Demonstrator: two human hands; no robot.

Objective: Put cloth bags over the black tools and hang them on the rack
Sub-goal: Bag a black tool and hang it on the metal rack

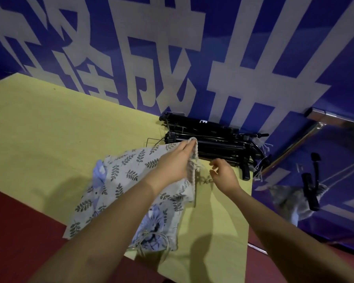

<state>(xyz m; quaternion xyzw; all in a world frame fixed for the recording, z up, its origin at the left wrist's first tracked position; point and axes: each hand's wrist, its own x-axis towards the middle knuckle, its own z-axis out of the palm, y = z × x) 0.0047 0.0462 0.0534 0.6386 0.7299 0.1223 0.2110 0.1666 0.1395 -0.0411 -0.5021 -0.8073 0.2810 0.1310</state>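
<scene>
The left hand point(172, 162) pinches the rim of the leaf-print cloth bag point(129, 180). The right hand point(223, 174), loosely curled, seems to hold its cord. Pull the mouth wide before sliding it over the black folded tools point(213, 139) at the yellow table's point(49, 129) far right corner.

Both bare forearms reaching forward, left hand point(173, 162) palm down, fingers extended and pinched closed on cloth, right hand point(225, 173) just beside it, fingers curled, thumb and forefinger pinched together
</scene>
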